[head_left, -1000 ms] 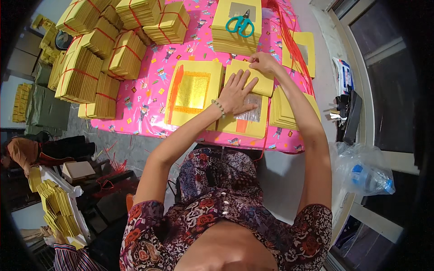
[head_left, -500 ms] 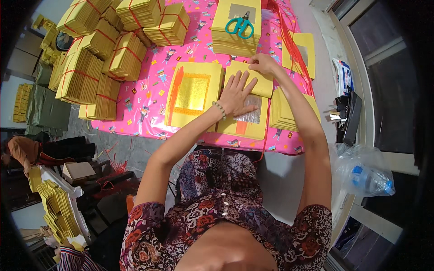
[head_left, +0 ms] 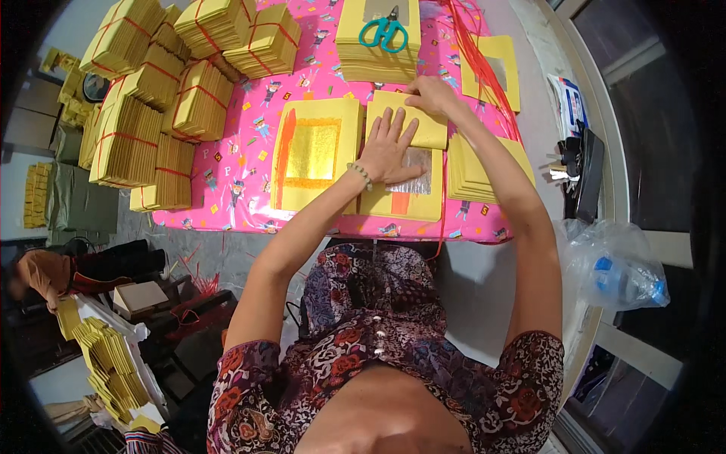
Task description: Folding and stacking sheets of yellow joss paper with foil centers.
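Hands: two, bare. The left hand (head_left: pixel 388 155), ringed at the wrist by a beaded bracelet (head_left: pixel 359 175), is laid flat with its fingers spread wide; nothing is gripped by it. The right hand (head_left: pixel 435 97) is curled narrow at the upper edge of the folded part; whether paper is pinched there cannot be told.

Item at hand: one yellow paper sheet with a silver rectangle and an orange-red stripe (head_left: pixel 423 208), placed near the front edge of the pink, figure-printed surface (head_left: pixel 242 155). Its far part is folded over toward the near side as a plain yellow flap (head_left: pixel 431 134), on which the left palm and fingers are rested; the silver rectangle (head_left: pixel 420 170) is partly covered by the thumb.

Just left: yellow sheets, the top one marked with a gold foil square framed in orange (head_left: pixel 314 155). Just right: a low stack of plain yellow folded paper (head_left: pixel 488 174), partly hidden by the right forearm.

Beyond: a tall stack of yellow paper (head_left: pixel 378 64), topped by teal-handled scissors (head_left: pixel 384 34). Far right: loose red strands (head_left: pixel 478 57), draped across yellow paper (head_left: pixel 510 83). Far left: yellow paper bundles (head_left: pixel 128 147), bound with red ties and piled in tiers.
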A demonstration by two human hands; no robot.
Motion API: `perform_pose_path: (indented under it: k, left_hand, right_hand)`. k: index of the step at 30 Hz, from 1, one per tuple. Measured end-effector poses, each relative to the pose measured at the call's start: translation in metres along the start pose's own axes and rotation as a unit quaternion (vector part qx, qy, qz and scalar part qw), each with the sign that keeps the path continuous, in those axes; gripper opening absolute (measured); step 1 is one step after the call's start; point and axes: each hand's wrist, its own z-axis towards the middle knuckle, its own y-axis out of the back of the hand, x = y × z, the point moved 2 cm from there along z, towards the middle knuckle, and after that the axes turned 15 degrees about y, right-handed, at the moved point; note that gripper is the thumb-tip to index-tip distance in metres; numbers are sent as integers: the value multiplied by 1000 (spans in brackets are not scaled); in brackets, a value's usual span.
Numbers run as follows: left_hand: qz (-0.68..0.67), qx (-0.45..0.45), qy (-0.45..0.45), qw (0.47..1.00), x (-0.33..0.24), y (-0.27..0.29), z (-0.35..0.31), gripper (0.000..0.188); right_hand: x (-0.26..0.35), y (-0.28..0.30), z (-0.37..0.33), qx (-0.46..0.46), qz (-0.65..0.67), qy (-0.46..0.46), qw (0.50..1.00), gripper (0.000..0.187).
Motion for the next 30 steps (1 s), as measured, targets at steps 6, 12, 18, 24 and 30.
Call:
perform_pose_path:
  k: [6, 12, 18, 24, 30]
  left_hand:
    - [6, 5, 4, 1000, 3, -1, 1, 104]
    - [24, 7, -2, 1000, 6, -6, 2, 107]
    - [26, 42, 7, 999, 7, -3, 4, 104]
    - [-8, 49, 22, 999, 9, 0, 12, 86]
    - [31, -76, -25, 996, -5, 15, 18, 57]
  right_hand:
    - [48, 28, -30, 64, -129, -55, 988, 28]
    - [80, 0, -60, 199, -104, -19, 974, 31]
    - [73, -16, -59, 299, -88, -29, 950, 25]
    - [74, -6, -61, 277, -77, -34, 957, 26]
    - [70, 39, -82, -33, -37, -79, 996, 27]
